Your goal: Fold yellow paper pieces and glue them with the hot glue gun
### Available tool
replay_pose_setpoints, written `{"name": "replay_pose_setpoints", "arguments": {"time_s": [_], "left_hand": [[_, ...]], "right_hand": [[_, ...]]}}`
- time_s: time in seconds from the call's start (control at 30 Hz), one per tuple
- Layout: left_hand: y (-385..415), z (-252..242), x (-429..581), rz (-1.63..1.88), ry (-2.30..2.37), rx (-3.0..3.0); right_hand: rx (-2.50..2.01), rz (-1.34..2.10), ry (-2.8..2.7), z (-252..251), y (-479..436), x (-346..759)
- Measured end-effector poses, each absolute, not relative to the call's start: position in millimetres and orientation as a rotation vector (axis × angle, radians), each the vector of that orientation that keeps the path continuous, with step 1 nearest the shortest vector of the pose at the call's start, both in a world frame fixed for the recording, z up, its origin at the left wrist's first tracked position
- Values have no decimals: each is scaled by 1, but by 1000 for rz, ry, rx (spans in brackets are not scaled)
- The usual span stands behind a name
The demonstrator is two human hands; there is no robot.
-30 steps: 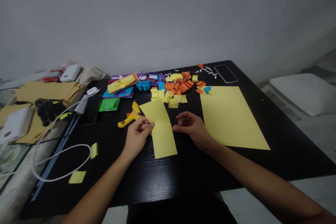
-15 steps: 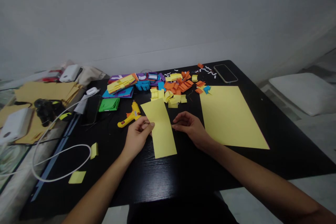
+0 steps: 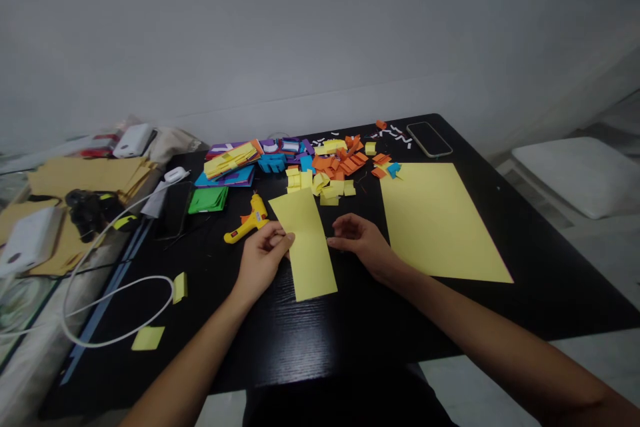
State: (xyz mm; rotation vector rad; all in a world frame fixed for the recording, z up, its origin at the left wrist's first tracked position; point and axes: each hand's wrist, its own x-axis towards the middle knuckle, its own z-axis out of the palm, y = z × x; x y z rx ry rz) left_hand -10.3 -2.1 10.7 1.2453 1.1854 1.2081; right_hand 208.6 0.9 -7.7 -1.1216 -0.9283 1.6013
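A yellow paper strip (image 3: 309, 247) stands tilted above the black table, its left edge pinched between the thumb and fingers of my left hand (image 3: 263, 255). My right hand (image 3: 364, 243) is at the strip's right edge, fingers curled and thumb tip close to the paper; whether it grips the edge is too small to tell. Left of the strip lies a yellow glue gun (image 3: 255, 215). Behind the strip are small folded yellow pieces (image 3: 327, 188) and orange pieces (image 3: 345, 161). A large yellow sheet (image 3: 443, 223) lies flat to the right.
A phone (image 3: 429, 139) lies at the back right of the black table (image 3: 380, 327). Folded green paper (image 3: 209, 199) and a dark phone (image 3: 174, 209) are on the left, with a looped white cable (image 3: 117, 285) and two small yellow pieces. A white stool (image 3: 580, 173) stands to the right.
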Motion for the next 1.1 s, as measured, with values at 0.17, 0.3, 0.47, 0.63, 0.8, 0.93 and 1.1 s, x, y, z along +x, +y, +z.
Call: {"name": "replay_pose_setpoints", "arguments": {"time_s": [0.17, 0.3, 0.47, 0.63, 0.8, 0.93, 1.1], "left_hand": [[-2, 9, -13, 1291, 1203, 1295], [-3, 10, -16, 1375, 1259, 1491], [-4, 9, -18, 1408, 1291, 1738], [-9, 8, -19, 1373, 1249, 2001], [-12, 10, -20, 1241, 1116, 1711], [-10, 13, -15, 1148, 1055, 1356], [-10, 16, -8, 946, 1124, 1167]], "right_hand": [[-1060, 1700, -901, -7, -2, 207], [-1035, 1864, -986, -7, -4, 205], [-924, 2042, -745, -5, -2, 204], [-1017, 1791, -924, -4, -3, 204], [-1123, 1587, -1160, -5, -6, 205], [-1170, 1449, -1439, -4, -11, 205], [-1177, 1322, -1576, -3, -15, 204]]}}
